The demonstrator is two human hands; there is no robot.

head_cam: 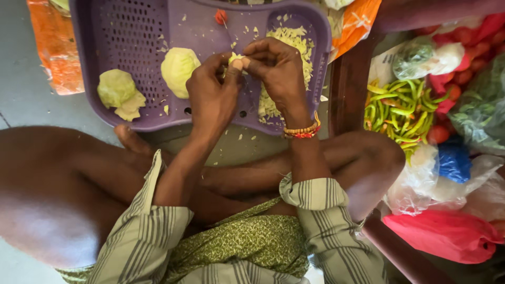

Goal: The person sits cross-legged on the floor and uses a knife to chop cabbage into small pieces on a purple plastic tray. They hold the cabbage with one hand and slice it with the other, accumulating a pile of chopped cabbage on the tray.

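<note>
A small piece of cabbage [236,58] is pinched between both hands over the purple perforated tray [131,31], so that scraps drop among the shredded cabbage [294,42]. The left hand [210,94] and right hand [276,68] are curled fingertip to fingertip, each grip clamped on the piece. Two cabbage chunks [179,68] lie just beside.

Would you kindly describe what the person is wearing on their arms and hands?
Both hands are bare. The right hand has orange-and-red beaded bracelets at the wrist; the left hand wears nothing. Both arms have grey-and-white striped sleeves pushed up the forearms.
</note>
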